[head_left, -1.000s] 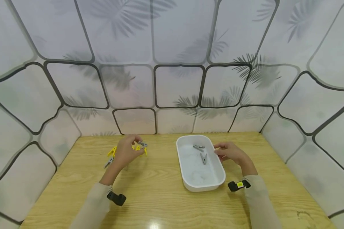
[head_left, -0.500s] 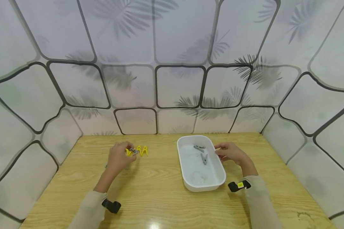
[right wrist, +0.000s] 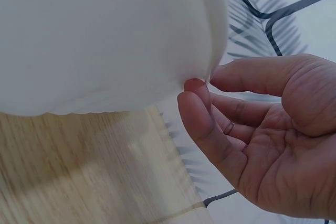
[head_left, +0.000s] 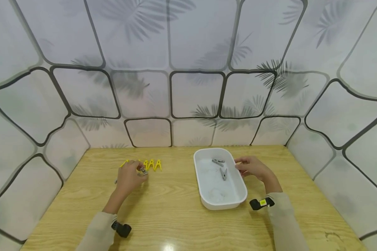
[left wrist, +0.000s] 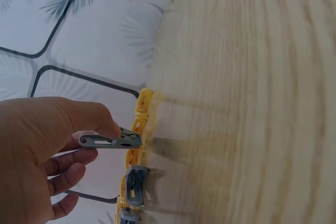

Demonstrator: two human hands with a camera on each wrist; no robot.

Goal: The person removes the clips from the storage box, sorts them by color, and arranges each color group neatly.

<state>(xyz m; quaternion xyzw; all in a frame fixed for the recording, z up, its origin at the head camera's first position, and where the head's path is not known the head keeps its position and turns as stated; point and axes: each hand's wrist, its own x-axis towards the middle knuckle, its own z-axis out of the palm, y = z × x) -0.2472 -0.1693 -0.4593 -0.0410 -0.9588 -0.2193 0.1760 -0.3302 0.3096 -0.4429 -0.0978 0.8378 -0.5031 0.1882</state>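
In the head view my left hand is over the left part of the table. Its thumb and fingertips pinch a grey clothespin, held lengthwise just above the tabletop. Close beyond it runs a row of yellow clothespins, partly hidden by the hand. A second grey clothespin lies by the row in the left wrist view. My right hand pinches the right side of a white basin at its rim. Inside the basin lie a few grey clothespins, towards its far end.
The wooden table reaches back to a patterned wall covering, which also stands at both sides. Bare wood lies between the left hand and the basin. Each wrist wears a small black camera.
My left hand has moved left and slightly nearer with the grey clothespin, uncovering yellow clothespins at the row's right end. The right hand and the basin have stayed put.
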